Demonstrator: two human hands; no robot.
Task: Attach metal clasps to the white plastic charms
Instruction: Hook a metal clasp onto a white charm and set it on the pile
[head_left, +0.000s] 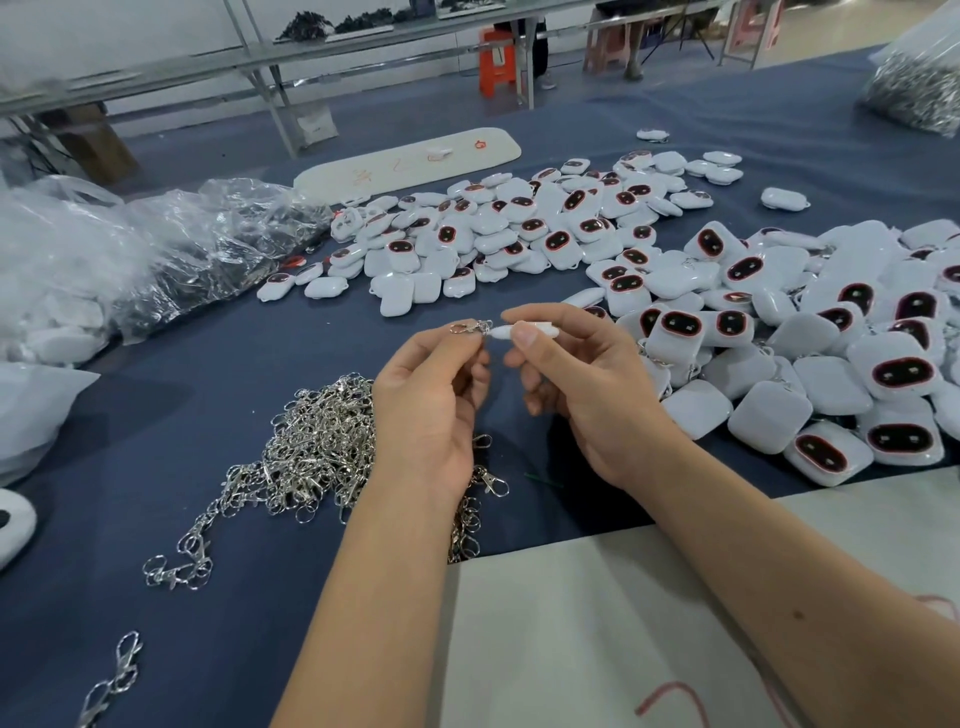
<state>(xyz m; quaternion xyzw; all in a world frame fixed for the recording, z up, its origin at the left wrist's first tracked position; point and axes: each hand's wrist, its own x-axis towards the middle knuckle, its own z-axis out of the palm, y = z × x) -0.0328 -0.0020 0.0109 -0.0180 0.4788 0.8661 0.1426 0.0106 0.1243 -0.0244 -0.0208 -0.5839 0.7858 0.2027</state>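
- Silver metal clasp (470, 327) is pinched at the fingertips of the left hand (431, 400); the other fingers curl loosely under it
- white plastic charm (522, 330) is pinched edge-on between thumb and forefinger of the right hand (582, 384); its near end touches the clasp, both held above the counter (234, 415)
- blue cloth covers the counter; a tangled pile of clasps (317, 447) lies on it just left of the left hand, partly hidden under that wrist
- right of the right hand a heap of white charms (810, 364) spreads wide, many showing a dark oval face ringed in red; a second heap (519, 223) lies beyond the hands
- far left of the clasp pile sit crumpled clear plastic bags (156, 244)
- a pale sheet (597, 634) with red marks lies under the right forearm, nearest the viewer
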